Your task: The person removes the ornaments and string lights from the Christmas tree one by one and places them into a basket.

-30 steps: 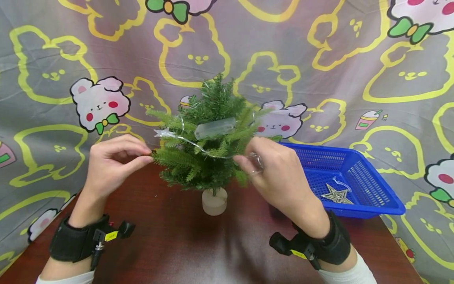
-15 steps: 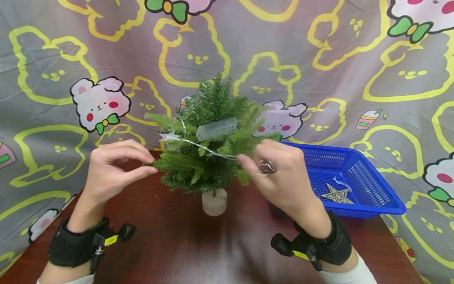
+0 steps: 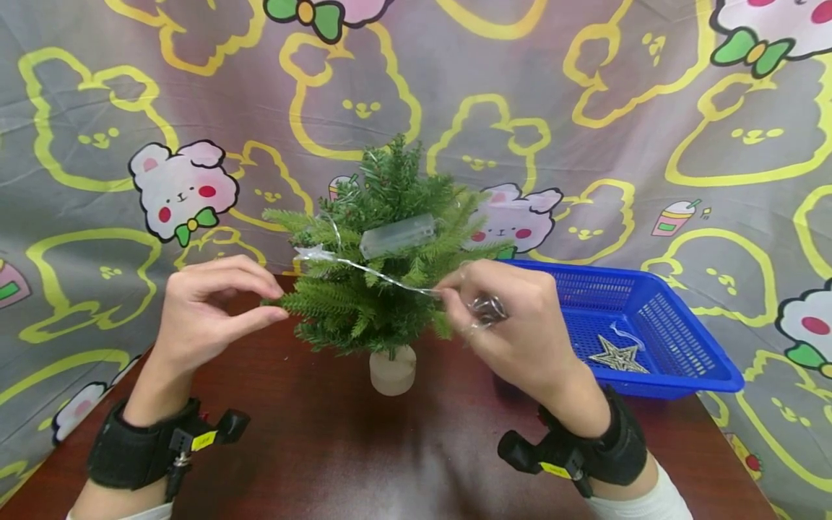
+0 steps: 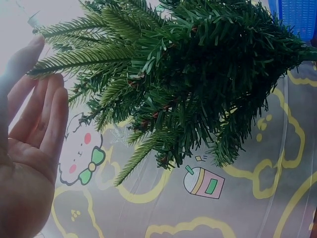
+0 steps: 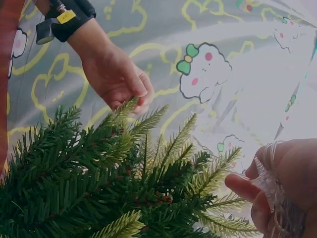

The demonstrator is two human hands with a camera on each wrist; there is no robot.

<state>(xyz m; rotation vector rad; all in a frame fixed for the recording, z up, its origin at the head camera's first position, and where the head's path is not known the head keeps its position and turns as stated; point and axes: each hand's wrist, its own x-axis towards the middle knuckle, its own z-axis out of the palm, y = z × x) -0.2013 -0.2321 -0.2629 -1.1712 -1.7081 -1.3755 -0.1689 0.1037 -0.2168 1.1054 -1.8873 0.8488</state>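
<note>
A small artificial Christmas tree (image 3: 383, 289) stands upright on a round pale base (image 3: 393, 371). At its left side my left hand (image 3: 211, 303) pinches the tip of a lower branch (image 4: 84, 60) between thumb and fingers. My right hand (image 3: 513, 318), at the tree's right, grips a bunched string of clear fairy lights (image 3: 489, 309), which also shows looped over the fingers in the right wrist view. From there the wire runs across the tree's front to a clear star light (image 3: 315, 253) on the left branches. A translucent battery box (image 3: 398, 236) lies among the front branches.
A blue plastic basket (image 3: 705, 347) stands at the right, with a glittery star ornament (image 3: 617, 355) inside. The dark red-brown table (image 3: 312, 448) carries the tree. Close behind hangs a patterned grey curtain (image 3: 416, 87).
My left hand has moved slightly down, drawing the branch tip lower. My right hand has shifted a little right with the light string, and the star light has moved slightly right and down.
</note>
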